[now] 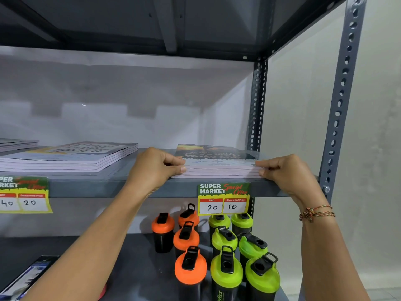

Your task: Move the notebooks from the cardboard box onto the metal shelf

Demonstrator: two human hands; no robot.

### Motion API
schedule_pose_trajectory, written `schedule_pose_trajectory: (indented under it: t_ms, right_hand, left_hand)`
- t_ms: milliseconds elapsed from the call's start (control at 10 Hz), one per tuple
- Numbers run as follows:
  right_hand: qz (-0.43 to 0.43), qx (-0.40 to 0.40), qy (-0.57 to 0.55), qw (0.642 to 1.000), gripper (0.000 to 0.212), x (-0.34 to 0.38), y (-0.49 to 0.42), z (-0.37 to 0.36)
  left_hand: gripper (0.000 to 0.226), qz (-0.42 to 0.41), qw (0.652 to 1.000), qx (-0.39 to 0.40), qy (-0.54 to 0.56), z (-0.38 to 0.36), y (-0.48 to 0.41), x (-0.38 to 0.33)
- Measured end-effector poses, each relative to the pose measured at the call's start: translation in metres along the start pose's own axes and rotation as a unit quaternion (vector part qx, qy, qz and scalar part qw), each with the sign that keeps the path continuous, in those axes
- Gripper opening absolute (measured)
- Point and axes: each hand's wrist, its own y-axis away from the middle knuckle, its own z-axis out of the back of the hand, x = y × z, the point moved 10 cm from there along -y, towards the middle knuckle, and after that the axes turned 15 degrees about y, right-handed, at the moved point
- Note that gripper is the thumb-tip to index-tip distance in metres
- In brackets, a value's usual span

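Notebooks [218, 165]: stack flat at shelf [121, 187] front edge, long axis left-right. Left hand [157, 168] and right hand [286, 172] pinch opposite ends, equally near.

Grey shelf [121, 185], pink-edged notebooks [219, 168], orange-lidded bottles [189, 265] beside lime-green ones [226, 272], red-and-green price tag [224, 197].

Shelf-edge price tag [224, 198] reads "SUPER MARKET", "20", "10".

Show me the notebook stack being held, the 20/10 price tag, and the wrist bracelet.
Notebook stack [219, 164]: head view, top cover.
Price tag [224, 198]: head view, middle.
Bracelet [316, 212]: head view, threads on right wrist.
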Motion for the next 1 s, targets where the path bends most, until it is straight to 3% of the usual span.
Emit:
schedule_pose_trajectory:
  t_ms: [100, 300, 400, 800, 900, 1000]
  right_hand:
    - [0.007, -0.001, 0.005, 1.0, 0.023, 0.003, 0.001, 0.001]
    - [0.136, -0.036, 0.049, 0.989, 0.04, 0.057, 0.01, -0.006]
    - [0.213, -0.005, 0.108, 0.971, 0.039, 0.088, 0.016, -0.026]
    - [0.225, -0.004, 0.115, 0.968, 0.033, 0.087, 0.008, -0.029]
    - [0.235, -0.024, 0.121, 0.964, 0.031, 0.093, 0.019, -0.021]
    - [0.353, -0.187, 0.141, 0.906, 0.027, 0.114, 0.079, -0.006]
  left_hand:
    - [0.025, -0.003, 1.0, 0.006, -0.006, 0.0, 0.0, 0.001]
    - [0.046, -0.082, 0.987, 0.061, -0.125, -0.014, 0.0, -0.021]
    - [0.053, -0.147, 0.963, 0.136, -0.182, -0.048, 0.002, -0.036]
    - [0.043, -0.171, 0.952, 0.152, -0.205, -0.061, -0.002, -0.033]
    - [0.044, -0.175, 0.95, 0.155, -0.206, -0.06, 0.001, -0.038]
    - [0.063, -0.189, 0.942, 0.159, -0.229, -0.057, 0.004, -0.044]
